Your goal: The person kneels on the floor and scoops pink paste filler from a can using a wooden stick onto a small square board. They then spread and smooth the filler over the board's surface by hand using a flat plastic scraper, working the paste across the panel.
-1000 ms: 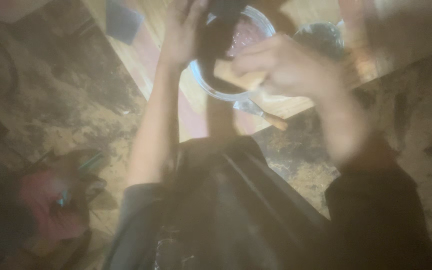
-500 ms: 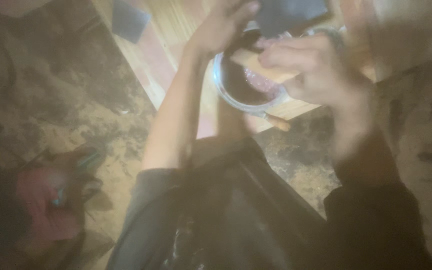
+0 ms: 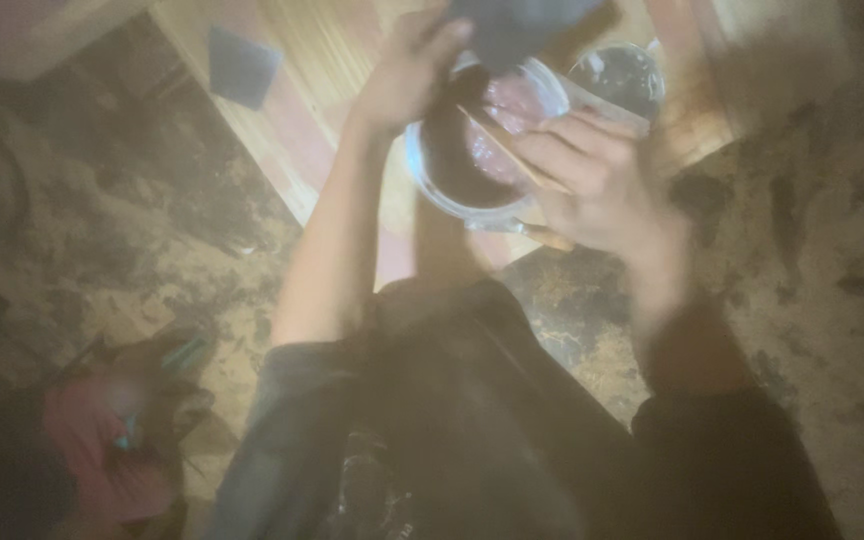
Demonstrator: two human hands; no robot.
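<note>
Fingers, right: right hand (image 3: 592,185) curled round near rim of clear glass bowl (image 3: 482,150), fingers (image 3: 562,160) folded over a thin wooden stick (image 3: 527,170) lying across the rim.
Fingers, left: left hand (image 3: 407,75) raised at bowl's far-left edge, fingers half bent, touching dark cloth (image 3: 522,25); grip too blurred to tell.
Bowl: round, transparent, thin pale rim, tilted toward camera; held between both hands above wooden boards (image 3: 292,110).
Contents: dark brown mass on left side, pinkish patch on right; smooth, glossy.
Ground: rough, sandy dirt floor (image 3: 132,230).
Nearby: second clear round container (image 3: 617,75) just behind bowl; pink bundle (image 3: 92,430) lower left.
</note>
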